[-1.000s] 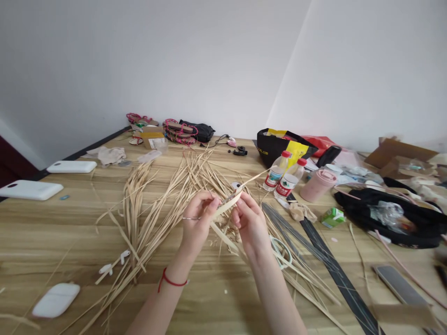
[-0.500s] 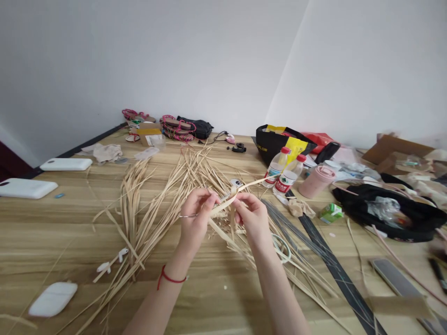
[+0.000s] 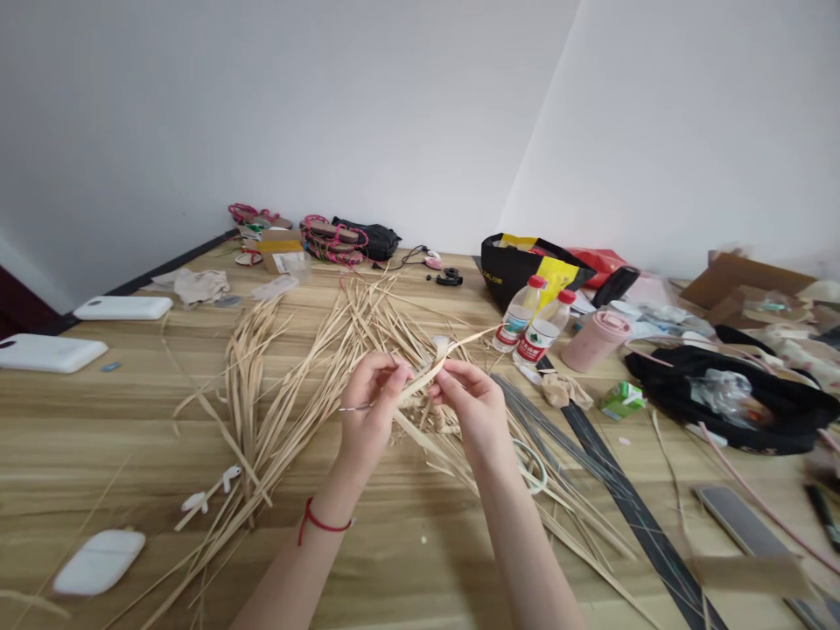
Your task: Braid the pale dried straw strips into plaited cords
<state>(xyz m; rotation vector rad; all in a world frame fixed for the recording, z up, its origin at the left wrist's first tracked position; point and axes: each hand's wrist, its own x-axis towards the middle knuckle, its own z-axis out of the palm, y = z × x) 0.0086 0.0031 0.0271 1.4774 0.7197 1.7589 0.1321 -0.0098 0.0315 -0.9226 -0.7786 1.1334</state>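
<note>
My left hand (image 3: 368, 401) is closed in a pinch on a flat, pale straw strip (image 3: 423, 380). A thin metal rod (image 3: 350, 409), perhaps a needle, sticks out to the left from that hand; its other end is mostly hidden by the fingers. My right hand (image 3: 478, 401) pinches the same strip farther along, close to where it bends into a small loop (image 3: 440, 347). A tapering end of straw points up and right past the right fingers. Below and behind both hands lies a spread of loose straw strips (image 3: 315, 359) on the wooden table (image 3: 262, 577).
Two water bottles (image 3: 539, 336), a pink cup (image 3: 596, 341) and a green carton (image 3: 622, 400) stand to the right. An open black bag (image 3: 780, 402) lies beyond them. White earbuds (image 3: 195, 502), their case (image 3: 100, 562) and white power banks (image 3: 52, 353) are left.
My right fingers have shifted slightly on the strip, and its free end now reaches less far to the right. The strip hanging below them no longer shows. My left hand has barely moved.
</note>
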